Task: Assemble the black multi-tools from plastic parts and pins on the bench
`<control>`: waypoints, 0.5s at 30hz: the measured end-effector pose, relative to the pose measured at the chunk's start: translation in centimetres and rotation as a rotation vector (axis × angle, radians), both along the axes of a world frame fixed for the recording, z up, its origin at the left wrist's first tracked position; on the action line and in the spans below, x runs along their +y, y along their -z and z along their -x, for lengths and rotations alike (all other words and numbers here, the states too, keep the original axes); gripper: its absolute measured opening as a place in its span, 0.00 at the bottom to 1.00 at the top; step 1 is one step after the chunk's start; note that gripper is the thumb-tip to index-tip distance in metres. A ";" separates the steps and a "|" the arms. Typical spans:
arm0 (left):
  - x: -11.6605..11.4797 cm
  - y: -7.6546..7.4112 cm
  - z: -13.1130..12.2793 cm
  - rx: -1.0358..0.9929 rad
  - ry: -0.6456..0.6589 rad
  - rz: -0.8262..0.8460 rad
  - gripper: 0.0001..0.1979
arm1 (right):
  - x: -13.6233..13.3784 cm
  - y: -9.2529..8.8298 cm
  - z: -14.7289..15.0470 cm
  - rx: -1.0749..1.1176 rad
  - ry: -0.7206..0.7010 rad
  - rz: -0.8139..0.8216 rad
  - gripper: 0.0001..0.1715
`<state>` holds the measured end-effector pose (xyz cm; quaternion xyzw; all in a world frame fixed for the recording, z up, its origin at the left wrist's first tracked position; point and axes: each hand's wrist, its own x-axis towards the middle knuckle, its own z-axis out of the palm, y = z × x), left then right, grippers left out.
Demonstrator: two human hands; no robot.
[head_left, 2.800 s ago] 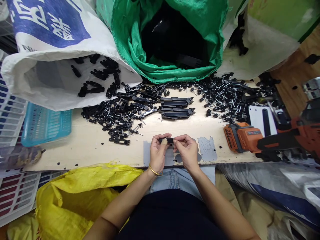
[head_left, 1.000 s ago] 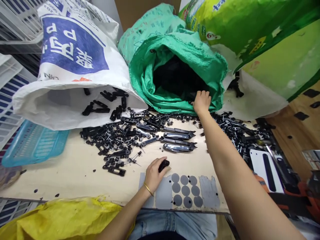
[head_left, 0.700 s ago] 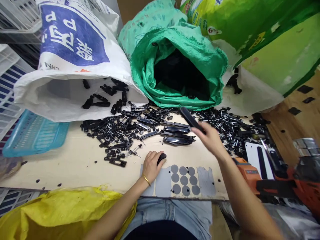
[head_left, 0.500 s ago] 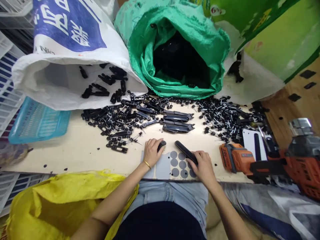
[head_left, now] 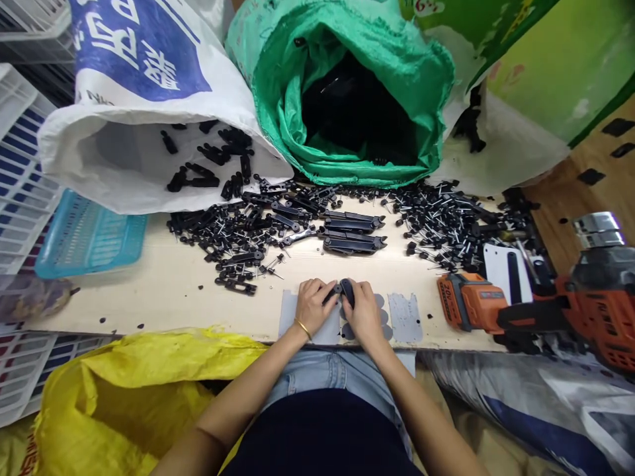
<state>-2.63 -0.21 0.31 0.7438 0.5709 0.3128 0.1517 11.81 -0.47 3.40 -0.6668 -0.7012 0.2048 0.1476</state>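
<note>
My left hand point(head_left: 313, 308) is closed around a small black plastic piece point(head_left: 331, 294) with a rounded end, mostly covered by the fingers. Close beside it, my right hand point(head_left: 366, 316) grips a long black plastic bar point(head_left: 347, 289), now largely hidden in the grasp. The tips of the two parts meet or nearly meet; I cannot tell whether they are joined. Beneath the hands lies a grey sheet point(head_left: 325, 334) with grey discs point(head_left: 381, 317) beside it. Beyond them, several black folded-arm assemblies point(head_left: 354, 243) rest in a stack on the wooden bench point(head_left: 173, 291).
Piles of black parts and metal pins point(head_left: 441, 225) lie left and right. A white sack point(head_left: 163, 158), a green sack point(head_left: 278, 99) and a blue basket point(head_left: 94, 231) line the back and left. An orange power tool point(head_left: 605, 317) stands right. A yellow bag point(head_left: 149, 370) hangs in front.
My right hand has moved left with the black bar, bringing it against or close to the piece in my left hand. A grey patch on the bench, formerly covered, now shows.
</note>
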 end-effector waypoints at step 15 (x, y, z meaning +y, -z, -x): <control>2.0 0.6 0.2 0.068 0.242 0.071 0.14 | 0.3 0.9 -0.6 0.208 -0.087 -0.021 0.25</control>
